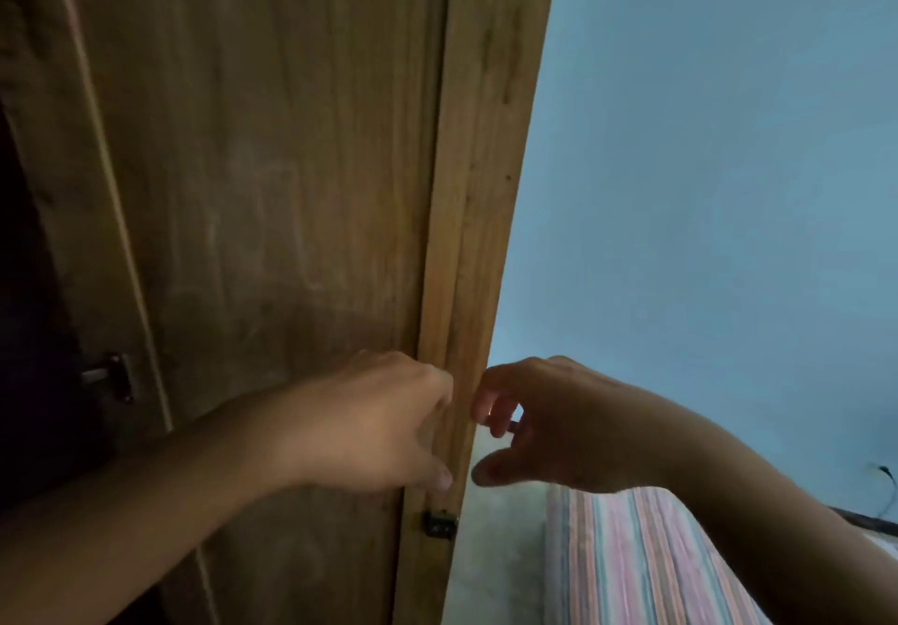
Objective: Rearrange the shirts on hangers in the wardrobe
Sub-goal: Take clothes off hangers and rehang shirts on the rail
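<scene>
The wooden wardrobe door (272, 187) fills the left and middle of the view. My left hand (379, 425) lies against the door's right edge strip (466, 236). Its fingers bend under at the knuckles and their tips are hidden, so I cannot tell whether it grips the wood. My right hand (549, 425) hovers just right of that strip, fingers loosely curled with a gap between thumb and fingers, apparently holding nothing. No shirts or hangers are in view.
A dark opening (29, 333) shows at the far left, with a metal latch (114, 376) beside it. A small hinge (440, 525) sits low on the edge strip. A blue wall (729, 187) and a striped bed cover (631, 561) lie to the right.
</scene>
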A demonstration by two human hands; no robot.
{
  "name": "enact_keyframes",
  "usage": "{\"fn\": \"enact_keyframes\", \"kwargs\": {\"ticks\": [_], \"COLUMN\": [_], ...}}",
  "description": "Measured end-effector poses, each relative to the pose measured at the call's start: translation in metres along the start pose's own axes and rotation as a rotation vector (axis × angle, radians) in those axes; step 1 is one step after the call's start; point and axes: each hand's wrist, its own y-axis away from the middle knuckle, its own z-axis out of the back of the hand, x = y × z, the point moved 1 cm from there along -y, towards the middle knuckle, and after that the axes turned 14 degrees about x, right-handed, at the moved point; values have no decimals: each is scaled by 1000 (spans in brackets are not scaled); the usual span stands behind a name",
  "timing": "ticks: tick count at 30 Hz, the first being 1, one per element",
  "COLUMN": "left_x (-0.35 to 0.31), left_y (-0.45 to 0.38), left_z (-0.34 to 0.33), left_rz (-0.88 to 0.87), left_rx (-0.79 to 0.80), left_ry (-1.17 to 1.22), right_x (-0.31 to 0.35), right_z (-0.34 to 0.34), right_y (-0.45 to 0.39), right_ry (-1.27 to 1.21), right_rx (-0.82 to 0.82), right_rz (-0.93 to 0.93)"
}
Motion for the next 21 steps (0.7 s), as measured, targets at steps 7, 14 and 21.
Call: {"fn": "enact_keyframes", "kwargs": {"ticks": [7,14,21], "left_x": [38,71,121], "left_y": [46,114,184], "left_z": [12,10,8], "left_rz": [339,553,702], "left_rx": [-80,-92,-111], "left_ry": [135,258,151], "right_x": [37,108,201], "right_z": [17,9,6], "right_y": [-41,-82,-112], "right_ry": [71,127,140], "right_rx": [33,35,105], "right_rz": [187,347,469]}}
